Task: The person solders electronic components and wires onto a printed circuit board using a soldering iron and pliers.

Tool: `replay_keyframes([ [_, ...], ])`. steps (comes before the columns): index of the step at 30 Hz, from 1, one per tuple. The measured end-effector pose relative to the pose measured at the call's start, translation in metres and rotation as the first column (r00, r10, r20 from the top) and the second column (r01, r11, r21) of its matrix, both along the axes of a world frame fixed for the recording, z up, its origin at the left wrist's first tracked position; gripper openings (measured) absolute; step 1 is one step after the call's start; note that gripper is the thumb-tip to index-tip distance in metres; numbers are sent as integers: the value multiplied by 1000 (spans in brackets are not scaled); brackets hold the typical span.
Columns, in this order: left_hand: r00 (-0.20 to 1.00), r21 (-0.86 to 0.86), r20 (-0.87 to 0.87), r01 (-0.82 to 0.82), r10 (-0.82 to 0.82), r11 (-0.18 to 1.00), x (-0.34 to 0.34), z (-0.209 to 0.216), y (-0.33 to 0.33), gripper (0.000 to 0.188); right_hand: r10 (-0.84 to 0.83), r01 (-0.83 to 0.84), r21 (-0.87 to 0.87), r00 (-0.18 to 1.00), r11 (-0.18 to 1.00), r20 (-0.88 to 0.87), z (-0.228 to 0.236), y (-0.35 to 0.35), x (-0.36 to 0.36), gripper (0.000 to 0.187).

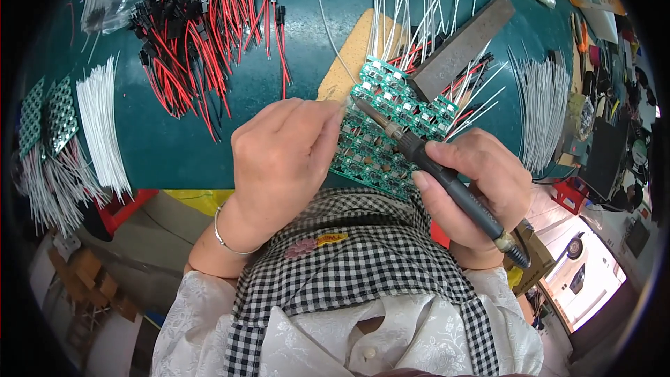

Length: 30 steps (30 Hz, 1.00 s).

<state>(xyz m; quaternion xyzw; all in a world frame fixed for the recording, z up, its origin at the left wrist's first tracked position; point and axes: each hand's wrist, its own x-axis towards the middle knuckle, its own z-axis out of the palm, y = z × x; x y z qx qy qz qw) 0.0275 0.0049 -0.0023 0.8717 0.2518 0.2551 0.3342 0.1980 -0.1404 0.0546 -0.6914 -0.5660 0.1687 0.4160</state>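
Our left hand (283, 150) is closed, fingertips (335, 113) pinched at the left edge of the green circuit-board panel (370, 146) — holding what, we can't quite tell. The panel lies between our hands, rows slanting down rightward. The soldering iron (453, 188) slants likewise — tip beside our left fingertips, handle gripped in our right hand (497, 174).

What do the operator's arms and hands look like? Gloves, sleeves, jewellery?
No gloves: left hand and right hand are both bare. A thin, silver-coloured bangle with a small bead circles the left wrist; no jewellery shows on the right. Both forearms are uncovered below loose white sleeves, shiny fabric with a tone-on-tone floral pattern.
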Motion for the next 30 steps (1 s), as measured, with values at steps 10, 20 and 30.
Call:
replay_keyframes([
  [10,998,-60,58,25,-21,998,-6,19,3,16,-70,97,140,980,985,-187,-2,-13,16,25],
  [20,998,-26,9,64,-64,998,1,5,-9,17,-30,41,63,986,997,-167,-7,-6,24,24],
  [30,999,-2,7,54,-54,999,3,2,-11,18,17,-14,23,985,1000,-173,2,4,22,25],
])
